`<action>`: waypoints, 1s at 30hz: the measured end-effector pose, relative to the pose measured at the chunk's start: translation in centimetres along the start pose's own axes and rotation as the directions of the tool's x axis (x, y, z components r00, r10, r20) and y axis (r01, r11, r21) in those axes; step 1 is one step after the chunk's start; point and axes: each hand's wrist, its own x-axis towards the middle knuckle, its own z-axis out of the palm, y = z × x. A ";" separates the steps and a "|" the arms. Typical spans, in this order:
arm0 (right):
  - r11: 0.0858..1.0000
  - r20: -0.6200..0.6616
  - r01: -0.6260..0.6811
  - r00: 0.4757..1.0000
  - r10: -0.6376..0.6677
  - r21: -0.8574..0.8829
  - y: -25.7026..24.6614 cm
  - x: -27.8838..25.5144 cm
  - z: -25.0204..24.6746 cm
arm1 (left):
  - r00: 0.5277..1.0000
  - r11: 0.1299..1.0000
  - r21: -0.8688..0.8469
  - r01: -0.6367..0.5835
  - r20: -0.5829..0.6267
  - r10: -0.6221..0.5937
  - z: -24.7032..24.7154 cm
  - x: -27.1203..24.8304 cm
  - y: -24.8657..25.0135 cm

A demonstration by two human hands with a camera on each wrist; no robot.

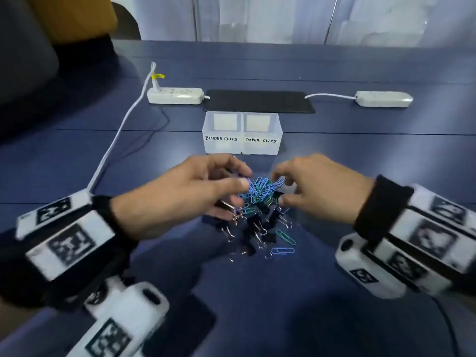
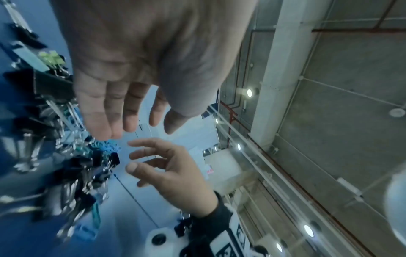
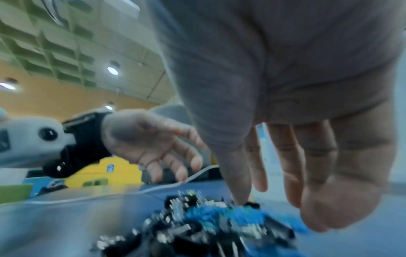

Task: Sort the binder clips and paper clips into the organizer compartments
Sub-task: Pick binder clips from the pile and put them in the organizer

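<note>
Wrist units (image 1: 69, 235) nearest, then two hands over a clip pile (image 1: 260, 210) on a blue table (image 1: 360, 155).

The head view shows the left hand (image 1: 180, 194) and right hand (image 1: 322, 186) either side of the pile, fingertips down among blue and green paper clips (image 1: 262, 188), with black binder clips (image 1: 257, 228) nearer the camera; blur hides whether either hand has hold of anything. The left wrist view shows the left hand's fingers (image 2: 105, 111) loosely straight, nothing in them. The right wrist view shows the right hand's fingers (image 3: 292, 156) hanging relaxed above the pile. Only the head view shows two clear bins (image 1: 242, 132) side by side beyond the pile, lettered BINDER CLIPS on the left and PAPER CLIPS on the right. Two loose paper clips lie at the pile's near right edge. Behind the bins are a black mat (image 1: 257, 100) and two white power strips (image 1: 175, 95).
</note>
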 end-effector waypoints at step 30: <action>0.977 0.089 -0.090 0.993 0.074 0.192 0.7 3.6 0.9 | 0.992 0.677 -0.736 0.005 -0.081 -0.096 -2.2 5.6 -2.0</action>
